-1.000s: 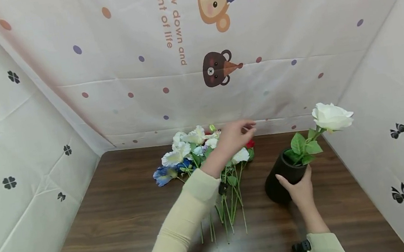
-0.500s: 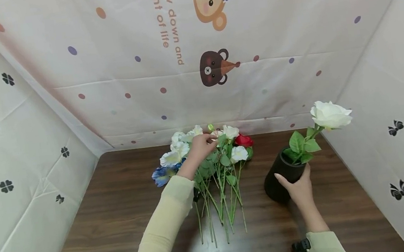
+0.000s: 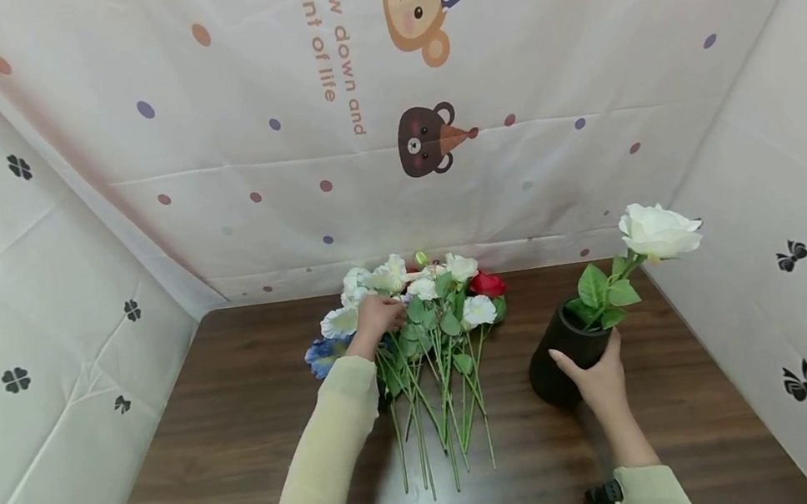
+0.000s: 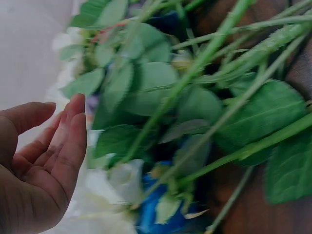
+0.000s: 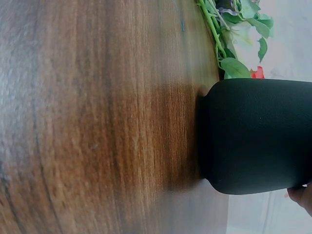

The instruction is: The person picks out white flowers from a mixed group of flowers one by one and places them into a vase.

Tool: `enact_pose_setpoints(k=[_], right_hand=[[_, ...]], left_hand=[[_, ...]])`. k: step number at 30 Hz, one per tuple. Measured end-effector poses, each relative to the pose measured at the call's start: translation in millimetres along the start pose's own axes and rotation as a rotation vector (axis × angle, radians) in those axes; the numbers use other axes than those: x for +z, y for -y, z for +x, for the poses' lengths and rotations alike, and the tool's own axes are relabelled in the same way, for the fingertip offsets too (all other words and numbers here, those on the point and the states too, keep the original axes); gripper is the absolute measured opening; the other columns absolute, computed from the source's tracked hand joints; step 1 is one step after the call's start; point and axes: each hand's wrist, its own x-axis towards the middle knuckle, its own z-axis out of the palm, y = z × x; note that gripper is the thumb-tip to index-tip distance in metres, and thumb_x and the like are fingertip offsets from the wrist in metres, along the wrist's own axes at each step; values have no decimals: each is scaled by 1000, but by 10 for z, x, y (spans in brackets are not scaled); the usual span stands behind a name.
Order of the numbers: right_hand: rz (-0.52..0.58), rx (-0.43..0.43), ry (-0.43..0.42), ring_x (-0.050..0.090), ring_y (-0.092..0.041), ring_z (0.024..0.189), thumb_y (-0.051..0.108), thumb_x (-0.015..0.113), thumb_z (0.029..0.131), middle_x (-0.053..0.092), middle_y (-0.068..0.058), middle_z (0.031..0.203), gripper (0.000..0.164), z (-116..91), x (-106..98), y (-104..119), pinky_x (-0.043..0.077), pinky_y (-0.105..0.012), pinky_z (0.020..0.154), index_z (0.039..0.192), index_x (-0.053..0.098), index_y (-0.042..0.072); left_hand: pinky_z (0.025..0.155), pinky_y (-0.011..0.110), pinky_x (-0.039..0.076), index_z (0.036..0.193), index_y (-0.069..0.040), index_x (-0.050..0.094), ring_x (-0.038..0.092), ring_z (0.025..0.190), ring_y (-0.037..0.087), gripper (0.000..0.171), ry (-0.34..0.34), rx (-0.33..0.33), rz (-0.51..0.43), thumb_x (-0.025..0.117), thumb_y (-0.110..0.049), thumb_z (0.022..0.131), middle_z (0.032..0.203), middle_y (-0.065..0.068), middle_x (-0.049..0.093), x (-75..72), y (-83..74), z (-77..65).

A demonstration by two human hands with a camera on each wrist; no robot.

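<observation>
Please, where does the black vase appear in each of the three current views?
Head: the black vase is right of centre, gripped by the right hand.
Left wrist: not in this picture.
Right wrist: the black vase is at mid-height, reaching the right edge.
Shared landmark: the flower pile; lower centre, most of the picture, and upper right, respectively.

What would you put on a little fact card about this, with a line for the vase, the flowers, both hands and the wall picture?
Vase: black vase, on the table
In the vase: one white rose with green leaves
Loose flowers: flower pile, white, blue and red, left of the vase in the head view
Right hand: right hand grips the vase
Left hand: left hand at the pile, holding nothing
Wall picture: brown bear, orange hat
</observation>
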Motion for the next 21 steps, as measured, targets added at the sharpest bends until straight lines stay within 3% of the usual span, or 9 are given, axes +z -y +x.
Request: enact_pose_setpoints(k=[4, 9, 15, 21], right_hand=[[-15, 16, 6, 27, -50, 151, 25, 77, 90, 26, -32, 163, 108, -10, -14, 1, 24, -69, 120, 165, 1, 12], [-16, 17, 11, 27, -50, 151, 26, 77, 91, 26, -32, 163, 108, -18, -14, 11, 24, -68, 120, 165, 1, 12], [-17, 9, 13, 26, -50, 152, 25, 77, 90, 25, -32, 164, 107, -18, -5, 4, 23, -69, 120, 165, 1, 12], [-18, 3, 9, 27, -50, 152, 26, 77, 90, 26, -32, 163, 107, -11, -6, -4, 23, -69, 120, 165, 2, 12]], left_hand=[[88, 40, 63, 120, 3, 74, 76, 78, 20, 27, -18, -59, -53, 61, -11, 101, 114, 24, 76, 55, 90, 88], [79, 34, 64, 117, 4, 75, 65, 61, 7, 25, -53, -118, -98, 63, -11, 101, 110, 23, 77, 117, 164, 195], [75, 35, 64, 110, 7, 75, 62, 55, 8, 22, -70, -181, -140, 65, -7, 97, 83, 15, 77, 153, 185, 274], [71, 32, 63, 118, 10, 69, 64, 57, 10, 28, -58, -220, -172, 63, -5, 95, 64, 3, 67, 176, 170, 325]])
